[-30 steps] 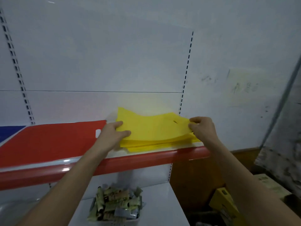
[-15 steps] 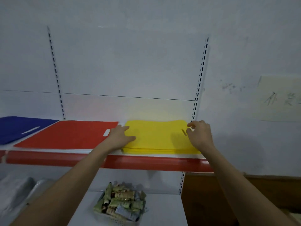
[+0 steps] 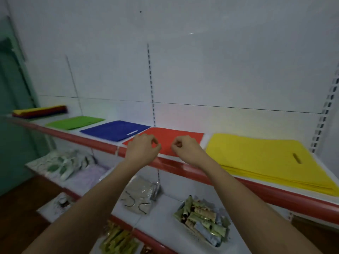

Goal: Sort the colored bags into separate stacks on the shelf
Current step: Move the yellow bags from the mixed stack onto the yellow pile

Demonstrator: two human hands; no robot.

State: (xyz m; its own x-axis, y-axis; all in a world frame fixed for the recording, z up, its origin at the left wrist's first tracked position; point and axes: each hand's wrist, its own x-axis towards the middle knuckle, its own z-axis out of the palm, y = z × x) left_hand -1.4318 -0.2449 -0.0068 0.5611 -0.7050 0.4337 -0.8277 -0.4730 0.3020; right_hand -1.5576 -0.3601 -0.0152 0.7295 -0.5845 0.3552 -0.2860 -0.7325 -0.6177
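Here both hands hang with loosely curled fingers, holding nothing: left hand (image 3: pixel 142 150) and right hand (image 3: pixel 185 149) over the red stack (image 3: pixel 176 138); yellow stack (image 3: pixel 266 156) lies right, blue stack (image 3: pixel 115 130) left on the shelf (image 3: pixel 102 143).

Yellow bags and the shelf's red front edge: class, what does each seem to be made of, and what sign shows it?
Yellow bags: probably thin non-woven fabric or matte plastic sheet; flat, dull, with layered edges and a die-cut handle slot. Red front edge: seemingly glossy plastic or painted metal; smooth, rounded, catching light. Neither is certain from looks alone.
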